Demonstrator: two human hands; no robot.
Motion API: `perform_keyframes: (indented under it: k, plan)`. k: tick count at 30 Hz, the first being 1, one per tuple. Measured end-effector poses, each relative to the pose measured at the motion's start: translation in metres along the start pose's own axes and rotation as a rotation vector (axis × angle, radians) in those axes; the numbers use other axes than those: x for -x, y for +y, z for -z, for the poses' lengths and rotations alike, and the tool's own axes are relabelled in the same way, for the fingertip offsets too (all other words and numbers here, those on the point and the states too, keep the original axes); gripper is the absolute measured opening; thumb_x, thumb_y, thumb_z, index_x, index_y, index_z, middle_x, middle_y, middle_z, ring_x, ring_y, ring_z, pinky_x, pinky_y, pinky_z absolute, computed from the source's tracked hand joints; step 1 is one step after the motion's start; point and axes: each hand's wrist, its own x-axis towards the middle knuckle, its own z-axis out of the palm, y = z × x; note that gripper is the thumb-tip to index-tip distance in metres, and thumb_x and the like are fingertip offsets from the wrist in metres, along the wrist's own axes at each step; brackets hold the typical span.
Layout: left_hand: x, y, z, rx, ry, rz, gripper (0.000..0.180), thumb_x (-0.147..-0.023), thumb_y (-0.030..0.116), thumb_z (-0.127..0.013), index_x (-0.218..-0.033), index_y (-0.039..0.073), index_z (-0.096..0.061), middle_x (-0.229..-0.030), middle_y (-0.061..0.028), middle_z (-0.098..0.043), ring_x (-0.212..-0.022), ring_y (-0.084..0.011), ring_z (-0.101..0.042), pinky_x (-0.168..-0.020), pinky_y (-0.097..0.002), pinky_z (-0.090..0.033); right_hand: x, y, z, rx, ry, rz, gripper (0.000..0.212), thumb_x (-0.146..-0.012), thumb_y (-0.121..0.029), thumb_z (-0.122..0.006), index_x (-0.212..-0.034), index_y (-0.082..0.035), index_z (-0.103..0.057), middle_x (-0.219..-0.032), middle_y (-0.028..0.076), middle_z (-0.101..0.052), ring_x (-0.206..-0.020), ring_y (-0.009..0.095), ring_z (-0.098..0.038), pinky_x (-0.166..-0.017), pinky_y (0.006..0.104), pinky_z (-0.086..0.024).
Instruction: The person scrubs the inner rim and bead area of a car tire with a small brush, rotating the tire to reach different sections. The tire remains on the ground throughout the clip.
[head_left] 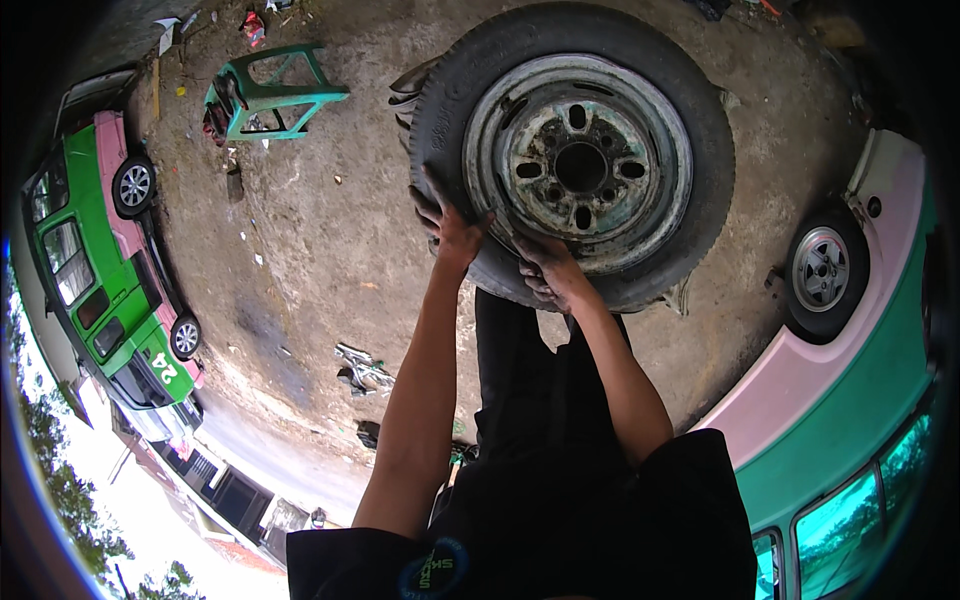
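Observation:
A large black tyre (445, 130) on a worn, rusty steel rim (520, 200) is in front of me, its outer face turned up toward me. My left hand (452, 228) is at the tyre's near left edge, fingers spread along the outer side and thumb across the sidewall. On the near sidewall, just below the rim, my right hand (552, 272) grips with bent fingers. Both hands are darkened with grime. The underside of the wheel is hidden; bits of something grey stick out from beneath its edges.
A green plastic stool (265, 95) with dark items on it stands far left. Metal pieces (365, 368) lie on the dirt floor (320, 240) left of my legs. A green and pink van (110, 270) is parked left, and a teal and pink vehicle (840, 400) right.

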Motion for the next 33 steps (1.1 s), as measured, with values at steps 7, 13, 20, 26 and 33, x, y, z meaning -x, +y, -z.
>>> perform_keyframes:
  k: [7, 13, 20, 26, 33]
  plan:
    - [0.0, -0.002, -0.004, 0.018, 0.074, -0.108, 0.08, -0.084, 0.025, -0.082, -0.145, -0.006, -0.04, -0.139, -0.0267, -0.057, -0.13, -0.0383, -0.054, -0.11, -0.044, -0.041, -0.001, 0.001, -0.006, 0.019, 0.032, 0.04, 0.051, -0.104, -0.034, -0.06, -0.151, -0.017, -0.05, -0.069, -0.005, -0.041, -0.047, 0.006, -0.035, -0.038, 0.0233, -0.024]
    - [-0.006, -0.013, -0.005, -0.196, 0.02, -0.006, 0.08, -0.084, 0.023, -0.081, -0.147, -0.004, -0.039, -0.143, -0.0272, -0.053, -0.133, -0.039, -0.05, -0.114, -0.0443, -0.037, 0.003, -0.002, -0.011, 0.221, 0.158, 0.136, 0.043, -0.107, -0.025, -0.051, -0.148, -0.01, -0.052, -0.068, -0.002, -0.047, -0.047, 0.007, -0.039, -0.042, 0.0251, -0.033]
    - [-0.009, -0.023, -0.013, 0.017, 0.101, -0.029, 0.076, -0.087, 0.018, -0.077, -0.149, -0.001, -0.038, -0.145, -0.0222, -0.051, -0.134, -0.0349, -0.048, -0.114, -0.0415, -0.036, 0.011, 0.007, -0.011, 0.399, 0.233, 0.2, 0.036, -0.107, -0.026, -0.05, -0.133, -0.004, -0.061, -0.065, 0.004, -0.053, -0.045, 0.014, -0.046, -0.041, 0.0331, -0.037]
    - [-0.015, -0.027, -0.017, 0.248, 0.048, -0.064, 0.083, -0.086, 0.019, -0.078, -0.156, 0.007, -0.033, -0.156, -0.0212, -0.041, -0.142, -0.0359, -0.04, -0.117, -0.0411, -0.032, -0.001, 0.012, -0.028, 0.557, 0.358, 0.246, 0.041, -0.107, -0.031, -0.052, -0.143, -0.011, -0.056, -0.069, 0.008, -0.058, -0.045, 0.014, -0.05, -0.041, 0.0322, -0.042]
    - [0.005, -0.01, 0.035, 0.059, 0.103, -0.18, 0.107, -0.072, 0.015, -0.082, -0.161, 0.027, -0.024, -0.165, -0.0224, -0.015, -0.149, -0.0493, -0.019, -0.117, -0.0647, -0.023, -0.029, 0.023, -0.054, 0.753, 0.549, 0.365, 0.055, -0.09, -0.003, -0.05, -0.144, -0.007, -0.055, -0.096, 0.025, -0.072, -0.062, 0.027, -0.07, -0.05, 0.0384, -0.055]
